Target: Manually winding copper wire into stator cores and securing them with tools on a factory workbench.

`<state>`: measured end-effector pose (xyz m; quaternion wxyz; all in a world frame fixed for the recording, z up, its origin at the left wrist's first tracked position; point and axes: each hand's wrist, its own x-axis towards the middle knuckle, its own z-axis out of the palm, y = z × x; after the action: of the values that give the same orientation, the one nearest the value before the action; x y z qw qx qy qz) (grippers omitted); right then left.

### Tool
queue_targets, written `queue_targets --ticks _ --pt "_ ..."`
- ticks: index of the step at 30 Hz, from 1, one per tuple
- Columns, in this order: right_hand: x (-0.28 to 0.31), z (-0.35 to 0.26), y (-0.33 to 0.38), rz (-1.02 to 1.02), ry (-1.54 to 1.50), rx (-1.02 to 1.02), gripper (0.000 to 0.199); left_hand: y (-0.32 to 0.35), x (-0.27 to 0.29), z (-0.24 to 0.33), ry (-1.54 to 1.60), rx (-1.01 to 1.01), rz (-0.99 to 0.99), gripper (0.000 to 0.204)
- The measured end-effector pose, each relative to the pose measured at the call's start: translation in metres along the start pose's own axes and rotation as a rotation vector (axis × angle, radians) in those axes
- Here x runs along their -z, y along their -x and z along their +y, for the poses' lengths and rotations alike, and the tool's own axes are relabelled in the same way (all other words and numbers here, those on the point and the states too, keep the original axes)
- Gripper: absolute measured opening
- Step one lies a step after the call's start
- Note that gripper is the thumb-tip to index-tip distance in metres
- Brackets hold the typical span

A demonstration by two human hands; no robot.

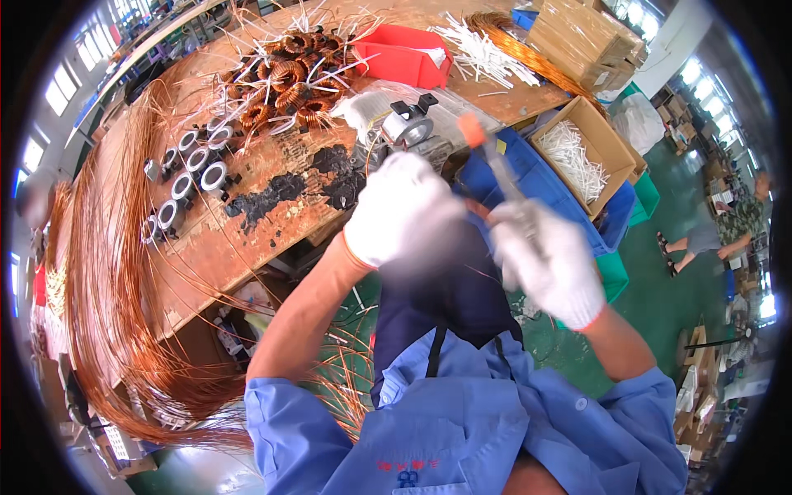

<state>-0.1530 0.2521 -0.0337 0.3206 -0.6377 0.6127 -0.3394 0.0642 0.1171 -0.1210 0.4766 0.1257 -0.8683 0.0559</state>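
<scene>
My right hand, in a white glove, is closed round the handle of a small hammer. Its orange head points up and away, blurred by motion. My left hand, gloved too, looks curled at the bench's edge, its right side smeared; what it holds is hidden. Just beyond its knuckles, a pale ring-shaped core with black brackets sits on a metal fixture. Several grey ring cores stand on the bench to the left. Behind them lies a heap of copper-wound coils with white tails.
Long copper wires drape over the worn wooden bench at left. A red bin and white tubes lie at the back. To the right, a carton of white pieces rests on a blue crate. A person is far right.
</scene>
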Motion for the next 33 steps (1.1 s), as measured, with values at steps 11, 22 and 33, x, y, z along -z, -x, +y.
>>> queue_targets --ticks 11,22,33 --pt "-0.018 0.031 -0.002 -0.216 -0.077 -0.293 0.024 -0.052 -0.002 -0.128 1.306 1.241 0.817 0.046" --pt "-0.021 0.053 -0.140 -0.256 0.158 0.280 0.028 -0.112 -0.066 -0.251 1.173 1.314 -0.135 0.052" --pt "0.028 0.371 0.344 -0.186 0.410 -0.602 0.018 -0.247 -0.146 -0.139 -0.301 0.341 -0.861 0.053"
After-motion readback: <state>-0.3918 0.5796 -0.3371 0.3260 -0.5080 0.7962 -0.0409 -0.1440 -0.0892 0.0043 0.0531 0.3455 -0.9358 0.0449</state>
